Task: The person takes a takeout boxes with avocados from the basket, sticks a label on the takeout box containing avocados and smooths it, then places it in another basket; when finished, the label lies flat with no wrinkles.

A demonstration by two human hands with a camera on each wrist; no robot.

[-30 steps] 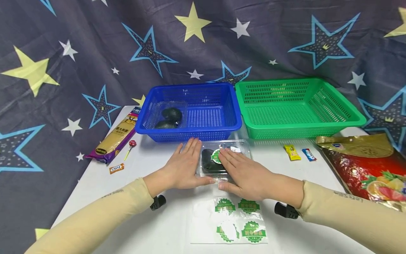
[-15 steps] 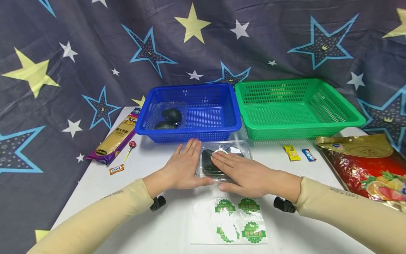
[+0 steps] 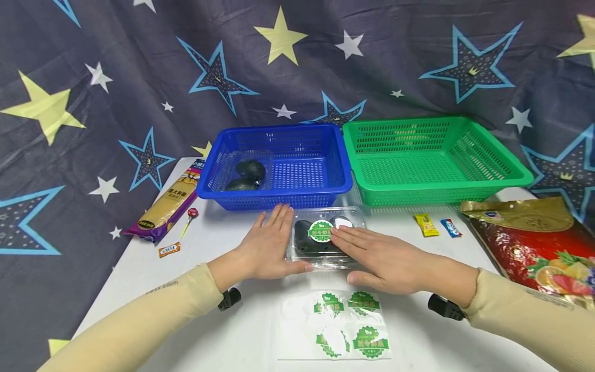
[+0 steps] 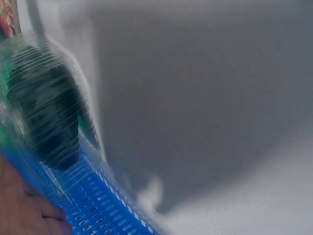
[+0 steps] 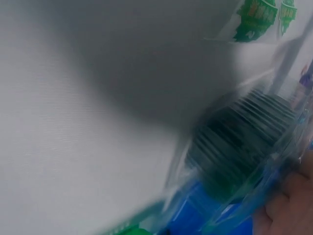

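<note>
A clear plastic clamshell box (image 3: 327, 263) holding dark green avocados (image 3: 304, 238) lies in the middle of the table in the head view. On its lid is a round green-and-white sticker (image 3: 319, 231). My left hand (image 3: 266, 247) rests along the box's left side, fingers straight. With straight fingers, my right hand (image 3: 388, 258) touches the lid by the sticker's right edge and covers the box's right part. In front lies a sheet of green stickers (image 3: 297, 330). Both wrist views show an avocado (image 4: 46, 107) through the ribbed plastic.
Behind the box stand a blue basket (image 3: 279, 199), with another box of avocados (image 3: 251, 170) inside, and a green basket (image 3: 441, 194). At left lie a pasta bag (image 3: 169, 204), a lollipop (image 3: 192, 213) and an orange candy (image 3: 169, 250). Two candies and a red bag (image 3: 534, 243) lie at right.
My right hand slides left across the sticker, then back to the right, so the whole sticker shows more plainly now. My left hand stays at the box's left side.
</note>
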